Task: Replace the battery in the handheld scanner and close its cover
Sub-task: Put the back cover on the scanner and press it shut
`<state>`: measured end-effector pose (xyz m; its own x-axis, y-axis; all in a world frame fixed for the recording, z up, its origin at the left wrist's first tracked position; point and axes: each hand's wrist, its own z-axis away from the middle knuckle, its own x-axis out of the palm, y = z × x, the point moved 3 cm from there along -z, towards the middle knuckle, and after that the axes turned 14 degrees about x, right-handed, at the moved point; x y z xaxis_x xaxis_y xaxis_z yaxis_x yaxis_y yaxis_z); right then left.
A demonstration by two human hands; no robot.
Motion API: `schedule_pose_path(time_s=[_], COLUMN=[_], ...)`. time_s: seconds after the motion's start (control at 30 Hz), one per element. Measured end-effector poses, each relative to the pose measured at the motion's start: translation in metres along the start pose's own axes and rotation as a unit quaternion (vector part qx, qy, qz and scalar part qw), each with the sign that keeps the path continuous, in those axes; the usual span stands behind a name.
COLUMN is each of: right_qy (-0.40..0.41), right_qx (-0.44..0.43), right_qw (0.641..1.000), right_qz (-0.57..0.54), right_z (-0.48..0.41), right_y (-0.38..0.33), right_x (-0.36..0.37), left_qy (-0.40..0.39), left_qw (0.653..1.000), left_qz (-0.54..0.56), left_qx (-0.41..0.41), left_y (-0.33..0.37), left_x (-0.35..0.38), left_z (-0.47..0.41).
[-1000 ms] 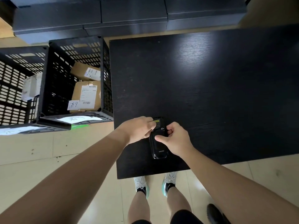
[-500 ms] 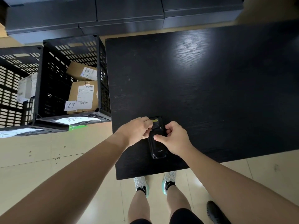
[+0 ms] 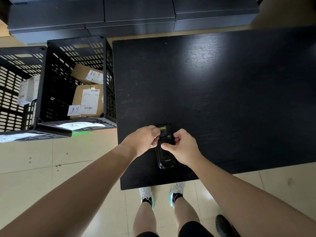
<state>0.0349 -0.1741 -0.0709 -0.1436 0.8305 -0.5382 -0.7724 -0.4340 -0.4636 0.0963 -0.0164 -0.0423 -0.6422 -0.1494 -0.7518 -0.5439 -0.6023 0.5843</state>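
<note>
A black handheld scanner (image 3: 165, 158) lies face down near the front left of the black table (image 3: 213, 93), its back cover with white lettering facing up. A small yellow label shows at its far end. My left hand (image 3: 144, 140) grips the scanner's left side near the top, fingers curled on its edge. My right hand (image 3: 183, 147) holds the right side, thumb pressed across the middle of the back cover. Whether the cover is fully seated is hidden by my fingers. No loose battery is in view.
Two black slotted crates (image 3: 56, 82) stand on the floor left of the table, holding labelled cardboard parcels (image 3: 88, 100). Dark cabinets (image 3: 136, 16) run along the far wall. A dark shoe (image 3: 225, 226) sits on the floor at lower right.
Both hands stay on the scanner in nearly the same grip; the view has shifted slightly, and the scanner has not visibly moved on the table.
</note>
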Motion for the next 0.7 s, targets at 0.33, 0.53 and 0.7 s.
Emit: schedule_pose_path(time_s=[0.33,0.53,0.7], right_qy=[0.004,0.002,0.009], right_qx=[-0.004,-0.005,-0.017], right_qw=[1.0,1.0,1.0], right_qz=[0.015,0.015,0.024], right_z=[0.001,0.003,0.008], right_y=[-0.001,-0.003,-0.003], right_x=[0.0,-0.002,-0.004], left_qy=[0.129,0.189,0.297], left_qw=[0.98,0.96,0.884], left_qz=[0.089,0.135,0.261], left_qx=[-0.119,-0.157,-0.249], left_y=[0.005,0.005,0.026], left_x=[0.021,0.03,0.053], left_z=[0.006,0.015,0.038])
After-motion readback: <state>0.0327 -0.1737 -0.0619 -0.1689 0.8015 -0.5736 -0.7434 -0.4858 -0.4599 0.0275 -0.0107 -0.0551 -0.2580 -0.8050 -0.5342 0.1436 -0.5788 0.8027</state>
